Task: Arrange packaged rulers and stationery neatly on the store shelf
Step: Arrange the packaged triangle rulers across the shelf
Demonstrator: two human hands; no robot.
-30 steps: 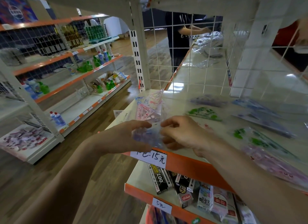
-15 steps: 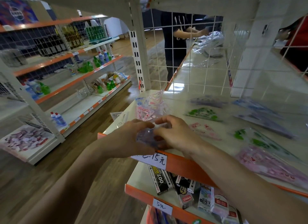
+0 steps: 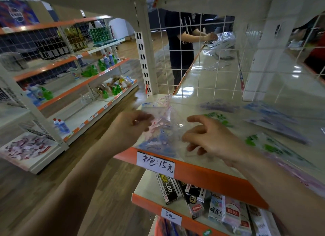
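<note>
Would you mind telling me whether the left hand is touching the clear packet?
Touching. The head view shows the left hand pinching the packet by its left edge.

Centre frame held two bare hands, left hand [image 3: 130, 130] and right hand [image 3: 211, 141], and one clear plastic packet printed pink and blue [image 3: 163, 130]. Right of centre lay two green-printed clear packets [image 3: 218, 117]; below hung two handwritten white price labels [image 3: 155, 163].

Motion-blurred packet [image 3: 158, 139], print illegible
</note>
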